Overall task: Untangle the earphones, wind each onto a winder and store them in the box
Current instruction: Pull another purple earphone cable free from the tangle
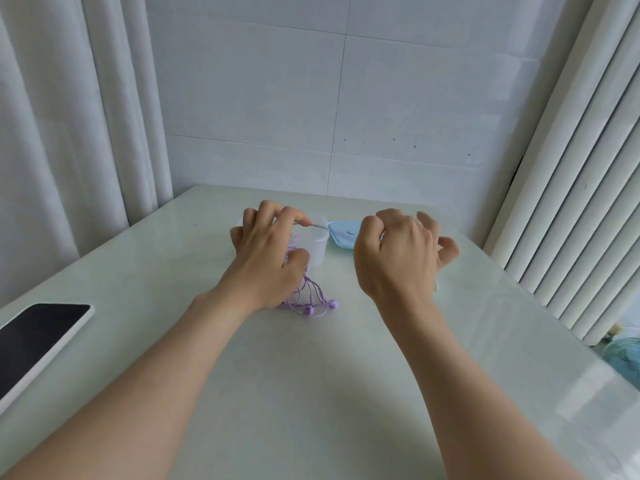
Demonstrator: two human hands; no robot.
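The left hand (266, 247) curls thumb and fingers round the top of a tangle of lilac wired earphones (313, 301), whose buds and loops trail on the pale green glossy table (311, 393) under the wrist, just before a small translucent plastic box (318, 251) and its light blue lid (341, 233). A thin pale cord (320, 226) runs taut from that hand's pinch to the right hand (398, 254), whose curled fingers seem clamped on it, though the hand's back hides the contact. The cords look light, limp and quick to snag. Hard pulling would likely tighten knots, so better to hold near a crossing or plug and feed loops through slack, sparing the buds' joints.
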